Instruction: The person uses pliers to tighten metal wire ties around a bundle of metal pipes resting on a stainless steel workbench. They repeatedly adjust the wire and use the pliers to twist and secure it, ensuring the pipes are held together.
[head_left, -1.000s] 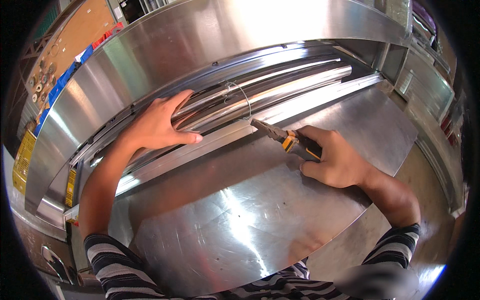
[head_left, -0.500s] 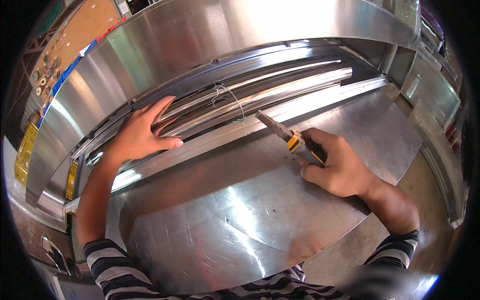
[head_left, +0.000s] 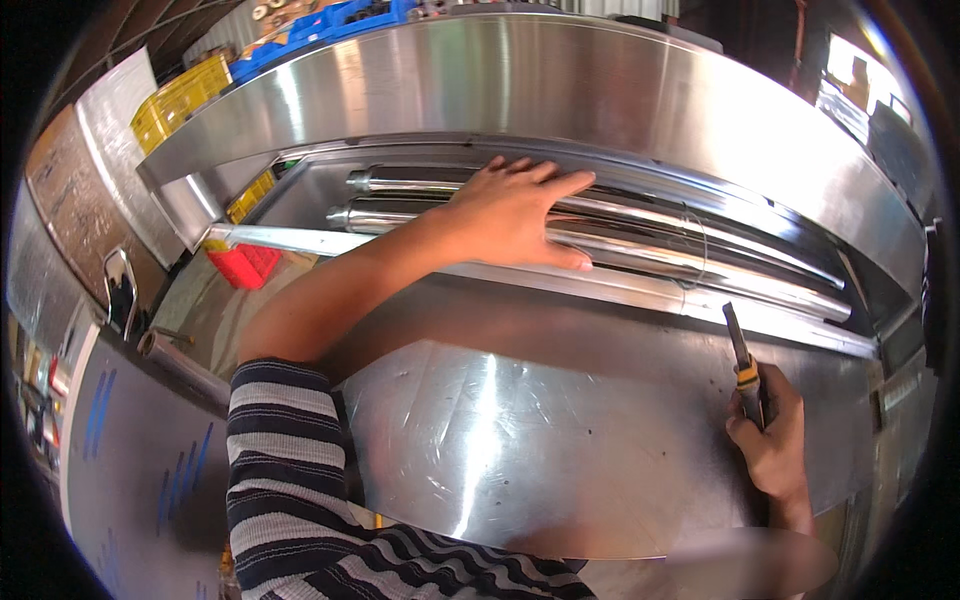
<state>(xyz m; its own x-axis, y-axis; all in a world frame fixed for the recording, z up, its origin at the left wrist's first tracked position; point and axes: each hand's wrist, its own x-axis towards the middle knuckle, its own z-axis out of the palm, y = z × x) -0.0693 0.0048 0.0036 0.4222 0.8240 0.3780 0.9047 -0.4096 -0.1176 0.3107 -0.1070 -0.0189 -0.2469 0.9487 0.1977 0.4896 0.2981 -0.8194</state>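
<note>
My left hand (head_left: pixel 515 215) lies palm down with fingers spread across a bundle of long polished metal tubes (head_left: pixel 620 238). Its thumb points to the right over the nearer tube. A thin wire (head_left: pixel 705 245) loops around the tubes to the right of that hand. In my right hand (head_left: pixel 775 430) is a pair of pliers (head_left: pixel 742 355) with dark jaws and yellow-and-black grips. The jaws point up and away from me, just right of the wire and apart from it. The tubes lie in a recess behind a straight metal rail (head_left: pixel 800 325).
A broad shiny sheet-metal surface (head_left: pixel 560 420) spreads before me. Behind the tubes rises a curved steel panel (head_left: pixel 440 90). At the left are a red bin (head_left: pixel 243 264), a yellow crate (head_left: pixel 180 105) and a roll (head_left: pixel 180 368). Blue bins (head_left: pixel 330 28) stand beyond the panel.
The view has swung left, so the tubes and both hands appear farther right. My left hand now lies flatter over the tubes. The pliers have turned more upright.
</note>
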